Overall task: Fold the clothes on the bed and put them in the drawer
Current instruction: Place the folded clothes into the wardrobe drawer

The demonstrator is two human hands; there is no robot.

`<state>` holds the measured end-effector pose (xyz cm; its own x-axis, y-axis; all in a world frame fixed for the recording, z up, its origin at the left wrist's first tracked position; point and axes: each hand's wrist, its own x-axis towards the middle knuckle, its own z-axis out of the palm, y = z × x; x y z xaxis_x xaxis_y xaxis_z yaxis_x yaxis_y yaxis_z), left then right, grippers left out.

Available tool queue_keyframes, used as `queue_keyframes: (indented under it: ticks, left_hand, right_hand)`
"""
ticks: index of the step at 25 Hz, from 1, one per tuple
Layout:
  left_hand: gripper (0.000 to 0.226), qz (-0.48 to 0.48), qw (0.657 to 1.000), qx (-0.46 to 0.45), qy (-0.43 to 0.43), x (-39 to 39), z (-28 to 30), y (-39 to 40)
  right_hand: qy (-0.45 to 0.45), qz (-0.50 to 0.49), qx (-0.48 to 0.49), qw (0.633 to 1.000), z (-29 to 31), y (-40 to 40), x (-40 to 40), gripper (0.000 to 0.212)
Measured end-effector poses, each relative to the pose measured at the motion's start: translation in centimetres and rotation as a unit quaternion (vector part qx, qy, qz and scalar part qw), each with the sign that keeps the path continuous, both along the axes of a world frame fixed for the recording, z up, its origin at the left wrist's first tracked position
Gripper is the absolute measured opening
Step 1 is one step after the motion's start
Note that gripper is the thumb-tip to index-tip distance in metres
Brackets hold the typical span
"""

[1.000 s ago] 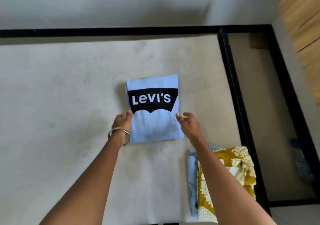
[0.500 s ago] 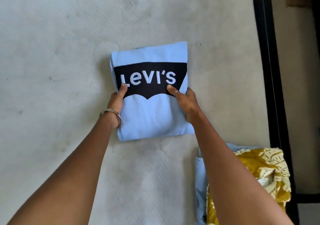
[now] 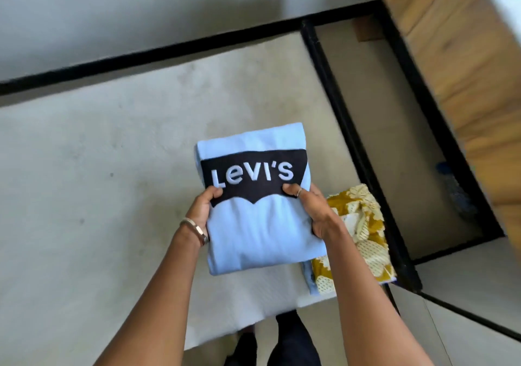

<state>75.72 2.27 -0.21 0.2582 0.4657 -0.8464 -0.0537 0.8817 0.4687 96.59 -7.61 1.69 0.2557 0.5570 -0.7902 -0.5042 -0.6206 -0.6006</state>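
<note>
Pale blue folded T-shirt (image 3: pixel 260 224) is held flat over the bed (image 3: pixel 84 196), gripped at both side edges: left hand (image 3: pixel 201 213) and right hand (image 3: pixel 317 213) each pinch it, thumbs on top, apparently so the fold keeps its shape. Yellow patterned garment (image 3: pixel 363 241) lies folded just beside it, near the black bed frame (image 3: pixel 352 129), likely staged for the drawer.

A pale wall (image 3: pixel 141 13) rises behind a black frame (image 3: pixel 352 129), with wood-grain furniture (image 3: pixel 465 69) at right.
</note>
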Motion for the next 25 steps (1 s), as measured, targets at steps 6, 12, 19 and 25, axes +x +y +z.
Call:
queue_keyframes:
  ticks: [6,12,19,25]
  left_hand:
    - [0.022,-0.152,0.985,0.056,-0.055,5.2,13.0,-8.5]
    - [0.062,-0.362,0.917,0.117,-0.118,12.9,20.8,-25.1]
    - [0.07,-0.618,0.76,0.128,-0.156,17.7,23.8,-51.2]
    - [0.047,-0.775,0.566,0.183,-0.212,16.1,25.5,-76.4]
  right_hand:
    - [-0.038,-0.177,0.098,0.979,13.1,-16.1,-0.2,0.035]
    - [-0.104,-0.407,0.128,0.899,21.1,-37.5,-1.3,0.038]
    - [-0.149,-0.662,0.086,0.73,24.8,-63.5,-11.1,0.024]
    - [-0.202,-0.803,0.029,0.559,24.8,-82.3,-21.2,0.028]
